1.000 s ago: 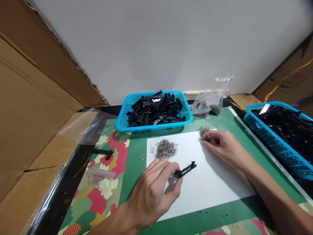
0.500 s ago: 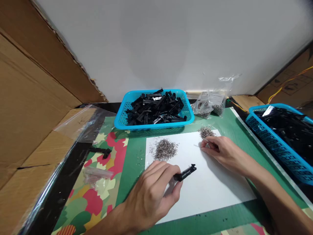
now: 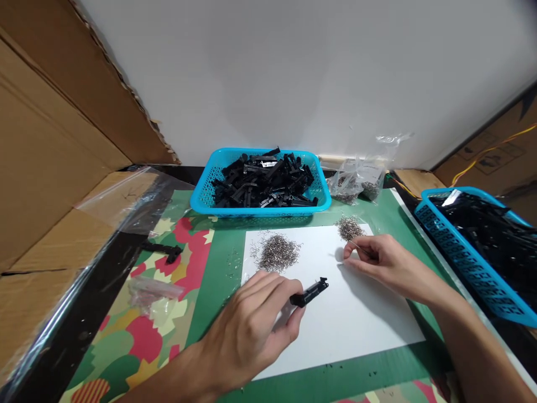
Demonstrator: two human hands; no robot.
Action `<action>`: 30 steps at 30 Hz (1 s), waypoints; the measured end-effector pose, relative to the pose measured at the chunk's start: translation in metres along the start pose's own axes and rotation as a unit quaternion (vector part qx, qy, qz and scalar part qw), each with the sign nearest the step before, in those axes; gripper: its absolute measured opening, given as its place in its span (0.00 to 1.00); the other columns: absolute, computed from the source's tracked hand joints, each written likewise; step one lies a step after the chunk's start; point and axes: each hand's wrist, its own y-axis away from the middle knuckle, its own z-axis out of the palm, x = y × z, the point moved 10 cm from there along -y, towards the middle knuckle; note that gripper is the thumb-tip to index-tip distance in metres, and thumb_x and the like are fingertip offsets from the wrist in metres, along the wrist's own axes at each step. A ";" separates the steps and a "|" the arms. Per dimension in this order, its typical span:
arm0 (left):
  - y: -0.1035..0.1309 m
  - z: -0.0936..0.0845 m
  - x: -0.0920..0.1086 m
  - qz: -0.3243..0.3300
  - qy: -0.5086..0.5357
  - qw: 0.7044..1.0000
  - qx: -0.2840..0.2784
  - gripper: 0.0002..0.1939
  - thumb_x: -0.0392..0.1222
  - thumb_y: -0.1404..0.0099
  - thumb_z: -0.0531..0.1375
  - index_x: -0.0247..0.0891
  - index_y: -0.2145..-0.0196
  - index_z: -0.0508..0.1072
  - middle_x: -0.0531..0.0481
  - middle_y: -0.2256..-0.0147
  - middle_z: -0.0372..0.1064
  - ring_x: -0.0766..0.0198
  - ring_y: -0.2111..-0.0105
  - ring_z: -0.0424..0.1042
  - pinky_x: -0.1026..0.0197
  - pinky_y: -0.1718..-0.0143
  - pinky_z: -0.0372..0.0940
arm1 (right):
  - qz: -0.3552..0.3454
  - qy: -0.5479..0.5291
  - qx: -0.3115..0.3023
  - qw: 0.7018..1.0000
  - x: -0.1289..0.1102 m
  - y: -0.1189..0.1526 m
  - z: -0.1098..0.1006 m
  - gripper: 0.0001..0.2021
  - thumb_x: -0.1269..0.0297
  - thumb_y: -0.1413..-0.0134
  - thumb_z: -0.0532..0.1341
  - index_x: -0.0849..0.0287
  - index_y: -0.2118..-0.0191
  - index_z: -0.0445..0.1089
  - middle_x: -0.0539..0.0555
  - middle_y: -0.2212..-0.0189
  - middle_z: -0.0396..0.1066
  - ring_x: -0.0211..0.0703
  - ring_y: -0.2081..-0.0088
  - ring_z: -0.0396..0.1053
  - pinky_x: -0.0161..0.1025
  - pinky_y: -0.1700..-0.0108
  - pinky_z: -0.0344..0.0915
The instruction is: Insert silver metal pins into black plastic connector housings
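Head view: 2 hands over 1 white sheet (image 3: 348,313), 2 wire-bit piles.
L hand (image 3: 255,322) fingertips clamped on 1 blk plastic part (image 3: 310,292), slim, notched end, tilted up above sheet; R hand (image 3: 380,260) thumb + index nearly tog., pinching 1 thin metal pc (image 3: 358,245) nr R pile (image 3: 349,228); L pile (image 3: 279,253) bigger, both shiny, tangled. 2 blue perforated plastic baskets, ctr basket (image 3: 260,212) & R basket (image 3: 474,263), w/ many blk pcs, uncountable. 1 loose blk part (image 3: 168,252) at L, on patterned paper (image 3: 142,336).

My single view sits on the person's head, close above the counter (image 3: 222,246). It faces forward and down, toward the wall (image 3: 268,73) behind.
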 end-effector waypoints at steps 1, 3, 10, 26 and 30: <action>0.000 0.000 0.000 0.001 -0.001 1.000 0.000 0.08 0.28 0.28 0.59 0.38 0.54 0.71 0.51 0.67 0.71 0.59 0.68 0.68 0.57 0.63 0.61 | 0.001 0.008 -0.002 1.000 0.000 0.000 0.001 0.11 0.55 0.31 0.62 0.56 0.60 0.77 0.44 0.76 0.52 0.38 0.73 0.49 0.39 0.72 0.45; -0.001 0.000 0.000 0.002 0.001 1.000 0.000 0.09 0.28 0.28 0.59 0.38 0.54 0.71 0.51 0.68 0.71 0.59 0.68 0.68 0.57 0.63 0.61 | -0.001 0.013 0.000 1.000 0.000 0.000 0.000 0.11 0.56 0.31 0.62 0.55 0.60 0.78 0.44 0.77 0.52 0.38 0.73 0.49 0.39 0.72 0.45; 0.000 0.000 -0.001 0.001 0.003 1.000 -0.002 0.09 0.28 0.28 0.60 0.38 0.53 0.71 0.51 0.67 0.71 0.59 0.68 0.68 0.57 0.62 0.61 | -0.013 -0.032 0.004 0.999 0.002 0.002 -0.005 0.11 0.55 0.30 0.63 0.56 0.61 0.77 0.43 0.76 0.49 0.37 0.73 0.47 0.39 0.72 0.44; 0.001 -0.001 -0.004 -0.017 -0.006 1.000 0.008 0.09 0.29 0.29 0.60 0.38 0.54 0.71 0.52 0.67 0.71 0.59 0.68 0.69 0.57 0.62 0.61 | -0.047 -0.053 -0.087 0.994 -0.023 0.007 0.027 0.05 0.61 0.35 0.68 0.56 0.60 0.77 0.43 0.77 0.51 0.35 0.74 0.50 0.37 0.72 0.47; 0.002 -0.001 -0.007 -0.025 -0.013 0.999 0.019 0.08 0.29 0.28 0.61 0.39 0.54 0.71 0.52 0.67 0.72 0.60 0.67 0.70 0.57 0.61 0.62 | -0.036 -0.021 -0.080 0.996 -0.017 0.006 0.021 0.08 0.58 0.33 0.66 0.56 0.61 0.79 0.44 0.76 0.52 0.36 0.73 0.52 0.37 0.72 0.48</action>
